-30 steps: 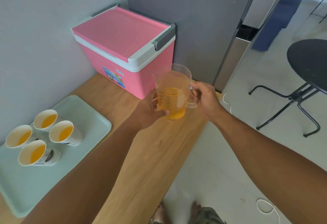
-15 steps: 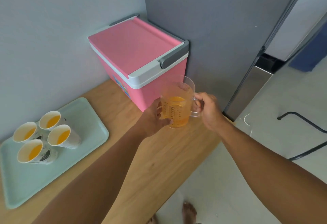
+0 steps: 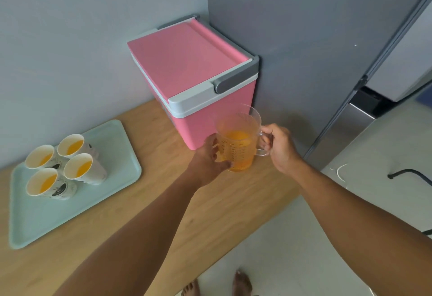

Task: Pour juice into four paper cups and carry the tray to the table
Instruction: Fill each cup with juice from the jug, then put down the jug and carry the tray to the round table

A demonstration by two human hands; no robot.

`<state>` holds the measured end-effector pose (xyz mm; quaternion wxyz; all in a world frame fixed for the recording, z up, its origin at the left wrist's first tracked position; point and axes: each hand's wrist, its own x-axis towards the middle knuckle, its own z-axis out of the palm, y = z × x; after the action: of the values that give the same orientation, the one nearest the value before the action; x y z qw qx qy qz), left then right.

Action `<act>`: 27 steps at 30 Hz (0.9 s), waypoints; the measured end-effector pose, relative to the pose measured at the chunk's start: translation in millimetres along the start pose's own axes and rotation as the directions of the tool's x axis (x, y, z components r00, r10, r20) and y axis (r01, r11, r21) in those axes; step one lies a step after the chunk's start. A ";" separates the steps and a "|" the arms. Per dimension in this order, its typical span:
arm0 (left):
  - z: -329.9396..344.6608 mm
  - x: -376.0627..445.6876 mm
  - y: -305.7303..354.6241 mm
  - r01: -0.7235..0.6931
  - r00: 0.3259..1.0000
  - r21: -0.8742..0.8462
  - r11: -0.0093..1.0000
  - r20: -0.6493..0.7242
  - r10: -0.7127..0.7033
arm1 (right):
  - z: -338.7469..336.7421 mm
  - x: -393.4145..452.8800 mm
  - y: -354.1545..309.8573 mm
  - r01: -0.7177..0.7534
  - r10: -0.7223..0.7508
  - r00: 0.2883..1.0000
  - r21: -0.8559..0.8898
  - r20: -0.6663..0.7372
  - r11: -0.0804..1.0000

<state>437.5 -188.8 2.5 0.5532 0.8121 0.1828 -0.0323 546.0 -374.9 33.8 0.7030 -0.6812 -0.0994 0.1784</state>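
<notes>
A clear measuring jug, about half full of orange juice, is held upright just in front of the pink cooler. My left hand wraps its fingers round the jug's lower body. My right hand grips the jug's handle. On the left of the wooden counter lies a pale green tray. Several white paper cups stand close together at its far end, each holding some orange juice.
A pink cooler box with a grey latch stands against the wall at the back of the wooden counter. A grey fridge rises to the right of it. The floor and my bare feet show below the counter's edge.
The jug, held in both hands, has come closer to the cooler and lower toward the counter. The view has turned left, so the black round table is out of sight.
</notes>
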 end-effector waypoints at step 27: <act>-150.3 -228.3 -173.0 0.274 0.766 -0.099 0.957 -0.579 -0.279 | 73.0 -118.7 69.5 -0.183 0.118 0.977 -0.405 -0.180 0.896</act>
<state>144.9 -56.1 -34.8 0.4620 0.7438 0.4623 0.1400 401.3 -352.8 -19.2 0.5296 -0.8335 -0.0289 0.1549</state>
